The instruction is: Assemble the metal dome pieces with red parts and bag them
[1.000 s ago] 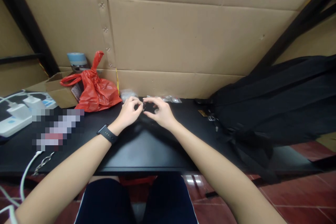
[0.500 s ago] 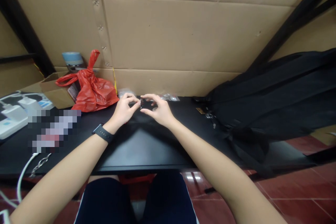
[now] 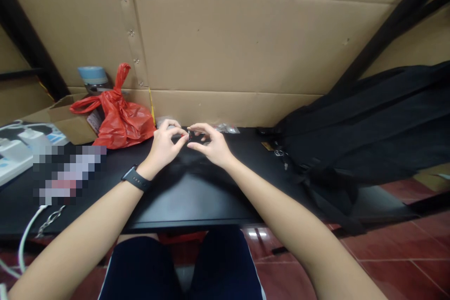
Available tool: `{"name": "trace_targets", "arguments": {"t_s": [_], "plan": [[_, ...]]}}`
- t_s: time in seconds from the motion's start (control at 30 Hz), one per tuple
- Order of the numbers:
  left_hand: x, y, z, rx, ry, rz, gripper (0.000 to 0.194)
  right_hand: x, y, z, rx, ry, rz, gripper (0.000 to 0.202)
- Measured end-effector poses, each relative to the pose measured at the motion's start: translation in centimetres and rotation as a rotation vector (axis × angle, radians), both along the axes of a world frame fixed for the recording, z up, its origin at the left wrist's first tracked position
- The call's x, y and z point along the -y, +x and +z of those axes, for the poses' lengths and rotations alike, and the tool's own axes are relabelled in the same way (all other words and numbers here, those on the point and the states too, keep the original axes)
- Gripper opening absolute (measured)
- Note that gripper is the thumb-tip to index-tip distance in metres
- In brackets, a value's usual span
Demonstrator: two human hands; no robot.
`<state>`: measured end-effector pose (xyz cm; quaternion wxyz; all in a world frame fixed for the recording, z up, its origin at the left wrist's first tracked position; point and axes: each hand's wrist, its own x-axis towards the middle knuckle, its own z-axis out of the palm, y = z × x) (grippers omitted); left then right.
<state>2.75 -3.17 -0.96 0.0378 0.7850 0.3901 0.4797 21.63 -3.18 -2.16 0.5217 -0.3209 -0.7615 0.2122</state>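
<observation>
Above the black table, my right hand (image 3: pixel 213 146) holds a small, thin dark piece (image 3: pixel 190 136) upright by its edges, between thumb and fingertips. My left hand (image 3: pixel 165 144), with a dark watch on its wrist, pinches thumb and forefinger together against the left side of that piece. A speck of red shows at the left fingertips, too small to name. Which kind of thing the dark piece is cannot be made out. Behind the hands, small clear plastic bags (image 3: pixel 228 128) lie by the cardboard wall.
At the left stand a tied red plastic bag (image 3: pixel 124 122), a cardboard box (image 3: pixel 72 122) and a blue-lidded bottle (image 3: pixel 93 75). A white power strip (image 3: pixel 14 164) with plugs lies nearer. A black backpack (image 3: pixel 369 126) fills the right end of the black table (image 3: pixel 197 206).
The camera's view has shifted slightly. Both hands keep nearly the same place and grip around the dark piece; a little red now shows at the left fingertips.
</observation>
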Motion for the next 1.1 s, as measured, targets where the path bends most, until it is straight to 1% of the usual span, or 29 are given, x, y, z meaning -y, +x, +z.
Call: {"name": "trace_targets", "arguments": {"t_s": [0.3, 0.47, 0.53, 0.63, 0.83, 0.97, 1.0, 1.03, 1.1], "plan": [[1.1, 0.3, 0.8, -0.105, 0.025, 0.097, 0.012, -0.2, -0.2, -0.2, -0.108, -0.157, 0.074, 0.054], [1.3, 0.3, 1.2, -0.133, 0.043, 0.127, 0.011, -0.1, -0.5, -0.1, -0.113, -0.242, 0.136, 0.04], [1.4, 0.2, 1.3, -0.135, 0.058, 0.13, 0.011, 0.0, -0.6, 0.0, -0.087, -0.262, 0.139, 0.041], [1.4, 0.1, 1.3, -0.138, 0.073, 0.14, 0.01, 0.0, -0.6, 0.1, -0.063, -0.248, 0.126, 0.043], [1.0, -0.1, 0.9, -0.176, 0.1, 0.111, 0.006, -0.4, -0.4, -0.3, -0.053, -0.183, 0.119, 0.036], [1.0, -0.1, 1.0, -0.193, 0.07, 0.092, 0.005, -0.7, -0.3, -0.6, -0.012, -0.155, 0.076, 0.031], [1.0, -0.2, 1.1, -0.19, 0.055, 0.088, 0.007, -0.7, -0.2, -0.7, -0.001, -0.144, 0.067, 0.03], [1.1, -0.2, 1.1, -0.19, 0.038, 0.08, 0.015, -0.8, -0.2, -0.7, 0.009, -0.133, 0.059, 0.029], [1.2, -0.4, 1.2, -0.211, -0.005, 0.05, 0.036, -0.8, -0.1, -0.7, 0.026, -0.112, 0.045, 0.027]]}}
